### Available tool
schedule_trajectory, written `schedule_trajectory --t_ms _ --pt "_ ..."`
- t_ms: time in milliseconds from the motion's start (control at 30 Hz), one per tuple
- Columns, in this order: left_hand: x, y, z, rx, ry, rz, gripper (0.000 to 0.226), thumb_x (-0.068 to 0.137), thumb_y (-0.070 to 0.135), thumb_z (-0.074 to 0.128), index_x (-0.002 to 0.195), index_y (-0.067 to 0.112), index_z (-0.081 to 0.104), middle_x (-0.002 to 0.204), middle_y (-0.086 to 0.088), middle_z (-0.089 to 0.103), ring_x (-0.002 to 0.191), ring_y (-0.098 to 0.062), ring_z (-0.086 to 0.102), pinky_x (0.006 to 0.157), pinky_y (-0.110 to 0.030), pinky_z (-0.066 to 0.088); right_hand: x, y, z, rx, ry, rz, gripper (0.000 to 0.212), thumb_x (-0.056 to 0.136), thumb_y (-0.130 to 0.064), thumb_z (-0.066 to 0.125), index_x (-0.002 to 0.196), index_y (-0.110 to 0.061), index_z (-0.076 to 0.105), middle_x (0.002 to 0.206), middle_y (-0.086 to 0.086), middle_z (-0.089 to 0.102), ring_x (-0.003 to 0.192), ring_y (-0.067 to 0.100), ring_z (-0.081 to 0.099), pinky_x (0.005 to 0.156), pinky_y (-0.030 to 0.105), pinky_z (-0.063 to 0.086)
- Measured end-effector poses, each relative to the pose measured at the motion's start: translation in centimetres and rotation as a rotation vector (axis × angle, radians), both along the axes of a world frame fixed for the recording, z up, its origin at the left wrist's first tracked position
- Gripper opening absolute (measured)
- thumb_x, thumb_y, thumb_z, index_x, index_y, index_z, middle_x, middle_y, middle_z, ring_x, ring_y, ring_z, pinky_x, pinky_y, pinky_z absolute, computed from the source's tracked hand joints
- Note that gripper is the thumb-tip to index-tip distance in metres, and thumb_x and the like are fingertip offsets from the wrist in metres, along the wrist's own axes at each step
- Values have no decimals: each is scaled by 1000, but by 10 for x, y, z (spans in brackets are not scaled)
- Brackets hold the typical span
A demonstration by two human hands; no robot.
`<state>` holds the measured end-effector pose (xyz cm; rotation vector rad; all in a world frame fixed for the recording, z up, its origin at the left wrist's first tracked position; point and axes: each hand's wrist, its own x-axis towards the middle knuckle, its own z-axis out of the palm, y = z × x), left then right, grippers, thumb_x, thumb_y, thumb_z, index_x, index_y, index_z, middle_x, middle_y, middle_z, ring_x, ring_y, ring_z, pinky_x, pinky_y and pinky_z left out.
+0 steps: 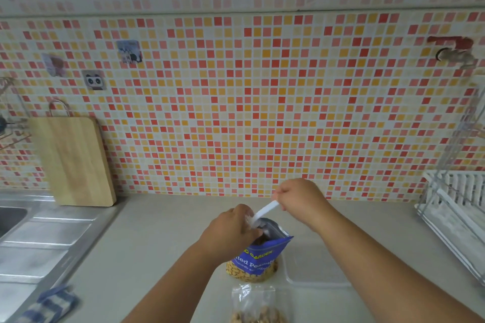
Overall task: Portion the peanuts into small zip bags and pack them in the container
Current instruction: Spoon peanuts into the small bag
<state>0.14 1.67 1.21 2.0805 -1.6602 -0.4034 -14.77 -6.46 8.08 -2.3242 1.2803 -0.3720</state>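
Note:
A blue peanut bag (262, 257) stands open on the counter in the head view, with peanuts showing through its clear base. My left hand (231, 231) is closed at the bag's mouth, pinching a bit of clear plastic that looks like a small zip bag (248, 219). My right hand (301, 199) holds the handle of a white spoon (267, 210), whose tip dips into the open bag. A small zip bag filled with peanuts (257, 307) lies at the near edge. To the right of the peanut bag sits a translucent container (317, 270).
A wooden cutting board (73, 160) leans on the tiled wall at left, above a steel sink (10, 217) and its drainboard. A blue checked cloth (49, 307) lies near left. A white dish rack (459, 204) stands at right, under a wall tap (456, 52).

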Motion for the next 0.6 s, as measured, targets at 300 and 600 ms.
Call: schedule_trajectory --t_ms 300,600 --pt "5 6 1 -183 381 140 30 88 41 57 109 22 49 92 0 63 79 -14 62 71 -26 50 2 27 55 -928 13 255 14 71 -14 55 71 -17 68 63 -4 65 67 20 51 61 30 42" --pt "11 31 7 -319 1244 164 57 62 32 64 118 18 58 91 -3 60 81 -16 56 69 -26 44 -3 24 -55 -314 307 89 28 90 -19 44 109 -21 65 105 2 65 109 23 51 88 29 43"
